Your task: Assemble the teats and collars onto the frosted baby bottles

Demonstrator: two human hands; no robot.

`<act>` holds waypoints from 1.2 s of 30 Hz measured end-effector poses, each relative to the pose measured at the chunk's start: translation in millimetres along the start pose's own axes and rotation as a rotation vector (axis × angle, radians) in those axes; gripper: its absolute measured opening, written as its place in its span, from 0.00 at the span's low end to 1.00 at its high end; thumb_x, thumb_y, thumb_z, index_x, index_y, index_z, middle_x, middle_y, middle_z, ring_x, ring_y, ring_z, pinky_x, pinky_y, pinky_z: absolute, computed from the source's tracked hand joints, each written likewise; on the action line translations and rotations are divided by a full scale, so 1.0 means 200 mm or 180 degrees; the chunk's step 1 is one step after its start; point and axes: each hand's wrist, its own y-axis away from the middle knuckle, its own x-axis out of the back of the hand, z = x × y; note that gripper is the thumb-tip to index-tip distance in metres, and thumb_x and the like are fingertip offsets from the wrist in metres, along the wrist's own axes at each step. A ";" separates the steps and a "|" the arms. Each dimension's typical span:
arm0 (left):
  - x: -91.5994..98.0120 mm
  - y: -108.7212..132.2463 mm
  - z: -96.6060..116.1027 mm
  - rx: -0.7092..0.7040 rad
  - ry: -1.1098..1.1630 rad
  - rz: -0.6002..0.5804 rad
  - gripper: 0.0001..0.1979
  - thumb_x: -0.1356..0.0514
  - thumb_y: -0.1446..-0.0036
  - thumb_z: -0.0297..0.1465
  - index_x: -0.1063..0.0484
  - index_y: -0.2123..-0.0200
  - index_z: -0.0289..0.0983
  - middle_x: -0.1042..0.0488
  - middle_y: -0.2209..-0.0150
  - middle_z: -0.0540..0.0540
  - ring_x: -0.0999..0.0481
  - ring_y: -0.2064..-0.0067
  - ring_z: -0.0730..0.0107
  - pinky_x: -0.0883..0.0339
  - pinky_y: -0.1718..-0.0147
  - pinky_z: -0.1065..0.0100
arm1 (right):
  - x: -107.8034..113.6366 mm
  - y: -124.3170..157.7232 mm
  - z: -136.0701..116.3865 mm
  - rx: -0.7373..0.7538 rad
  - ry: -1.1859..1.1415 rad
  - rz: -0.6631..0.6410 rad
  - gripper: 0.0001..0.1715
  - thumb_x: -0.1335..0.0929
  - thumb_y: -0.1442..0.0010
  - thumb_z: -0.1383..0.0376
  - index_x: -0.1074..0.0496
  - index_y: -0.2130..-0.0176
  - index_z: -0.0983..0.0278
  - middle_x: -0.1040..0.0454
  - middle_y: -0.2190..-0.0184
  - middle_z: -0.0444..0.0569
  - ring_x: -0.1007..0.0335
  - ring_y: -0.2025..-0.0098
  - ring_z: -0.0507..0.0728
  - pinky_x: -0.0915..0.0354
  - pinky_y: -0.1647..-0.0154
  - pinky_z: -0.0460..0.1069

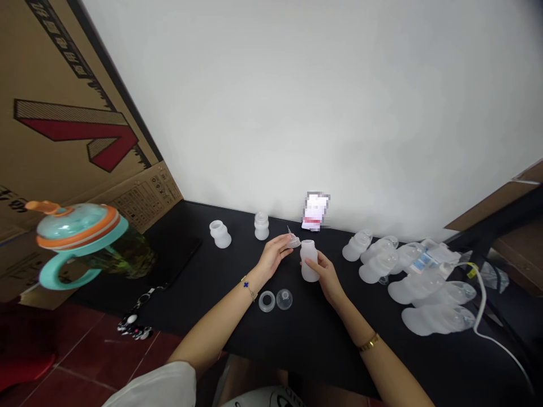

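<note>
My right hand [327,276] grips a small translucent white bottle [309,260] that stands upright on the black table [314,333]. My left hand [275,252] pinches a small clear valve-like part [293,240] just left of the bottle's open neck. In front of my hands lie a clear ring [267,301] and a clear dome cap [284,299], side by side on the table.
Two more white bottles [220,233] [261,225] stand at the back left. Several bottles in clear bags [416,282] lie in a pile at the right, with a white cable [483,316]. A teal and orange cup [85,240] and cardboard boxes [63,113] are at the left.
</note>
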 end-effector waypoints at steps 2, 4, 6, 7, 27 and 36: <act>0.01 -0.01 0.00 -0.0029 0.0021 0.0037 0.15 0.31 0.47 0.36 0.20 0.58 0.35 0.21 0.50 0.38 0.23 0.47 0.56 0.33 0.50 0.61 | 0.00 0.00 0.00 0.0003 0.0052 -0.0039 0.31 0.20 0.56 0.51 0.21 0.53 0.58 0.19 0.58 0.48 0.25 0.54 0.65 0.31 0.55 0.55; 0.01 -0.01 0.00 -0.0061 0.0019 0.0042 0.15 0.31 0.47 0.37 0.20 0.57 0.36 0.21 0.50 0.38 0.23 0.47 0.56 0.33 0.50 0.61 | 0.00 0.00 -0.01 0.0022 0.0129 -0.0087 0.31 0.21 0.55 0.52 0.22 0.53 0.58 0.19 0.58 0.48 0.26 0.53 0.65 0.32 0.55 0.54; 0.01 -0.01 -0.01 -0.0078 -0.0004 0.0015 0.15 0.31 0.47 0.37 0.20 0.57 0.36 0.21 0.50 0.38 0.23 0.47 0.56 0.33 0.51 0.61 | -0.01 0.01 -0.02 0.0002 0.0211 -0.0117 0.30 0.21 0.55 0.52 0.21 0.53 0.58 0.19 0.58 0.47 0.26 0.54 0.65 0.33 0.55 0.54; 0.00 -0.01 -0.01 -0.0082 -0.0015 -0.0003 0.16 0.31 0.47 0.37 0.20 0.57 0.36 0.21 0.50 0.38 0.23 0.48 0.56 0.32 0.51 0.61 | -0.01 0.01 -0.02 -0.0020 0.0243 -0.0125 0.30 0.21 0.55 0.52 0.21 0.53 0.58 0.19 0.58 0.47 0.26 0.54 0.65 0.33 0.56 0.54; -0.02 0.02 -0.01 -0.0131 -0.0316 -0.0195 0.19 0.29 0.49 0.40 0.20 0.57 0.36 0.20 0.52 0.37 0.22 0.51 0.54 0.32 0.52 0.59 | -0.03 0.03 -0.04 -0.0004 0.0563 -0.0255 0.25 0.22 0.52 0.54 0.20 0.54 0.58 0.20 0.61 0.46 0.27 0.57 0.63 0.35 0.55 0.54; -0.03 0.03 -0.02 -0.0186 -0.0339 -0.0279 0.17 0.30 0.48 0.39 0.19 0.58 0.35 0.20 0.53 0.37 0.23 0.51 0.56 0.32 0.50 0.60 | -0.04 0.04 -0.05 -0.0005 0.0545 -0.0263 0.25 0.22 0.52 0.54 0.20 0.54 0.58 0.20 0.61 0.46 0.27 0.58 0.63 0.35 0.55 0.54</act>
